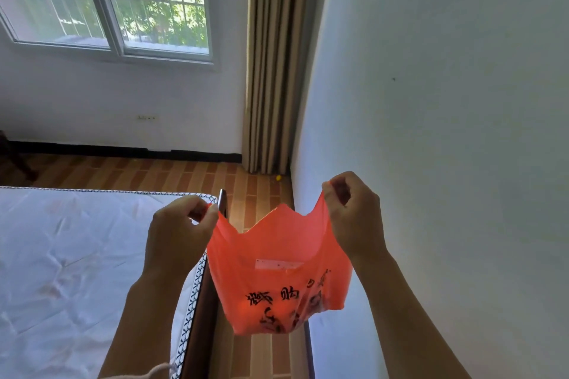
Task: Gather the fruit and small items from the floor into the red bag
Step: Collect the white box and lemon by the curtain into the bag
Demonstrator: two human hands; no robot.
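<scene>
While you are standing in the gap between bed and wall, the white wall (446, 101) is filling the whole right side of the view and the mattress (77, 255) is taking up the lower left, its patterned edge trim running along the near side. Behind it the window (107, 0) is showing green leaves through bars, and the beige curtain (274, 55) is hanging down in the corner to the brick-patterned floor (255, 191).

You are holding the red bag (277, 271) up in front of you, over the strip of floor between the mattress and the wall, clear of the ground. It is hanging open at the top, its mouth stretched wide between your two hands. Black printed characters are showing on its lower half and a pale rectangular label sits near its middle. The bottom is sagging a little; what is inside cannot be told through the plastic.

Your left hand (181, 231) is pinching the left handle of the bag between thumb and curled fingers. Your right hand (354, 212) is gripping the right handle the same way, slightly higher and closer to the wall.

One small yellow item (278, 177) is lying on the floor at the foot of the curtain, just beside the wall, well apart from the bag.
</scene>
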